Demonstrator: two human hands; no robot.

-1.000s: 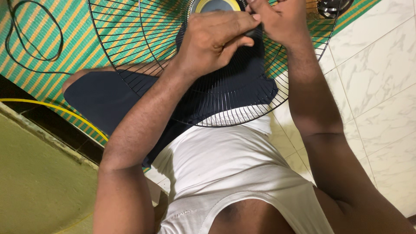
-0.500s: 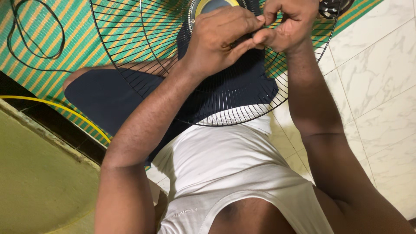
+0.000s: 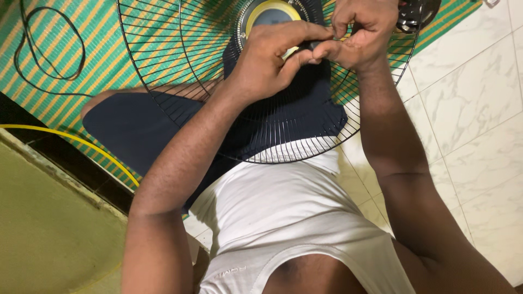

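Black wire, thin & closely spaced: the fan guard lies across the person's lap w/ its yellow-ringed hub just left of the pinch. Left hand & right hand meet above the grille, fingertips pressed together on something tiny; can't tell what, it's buried between thumbs.

Risks, as I judge them: small part slips out & drops thru the wires onto the dark shorts or the striped mat, hard to find. A fingertip could snag between the wires. Guard only rests on the knees, so a hard tug could tip it.

Hidden: the pinched item; guard's far rim, cut off at top; a dark object right of the grip, unclear.
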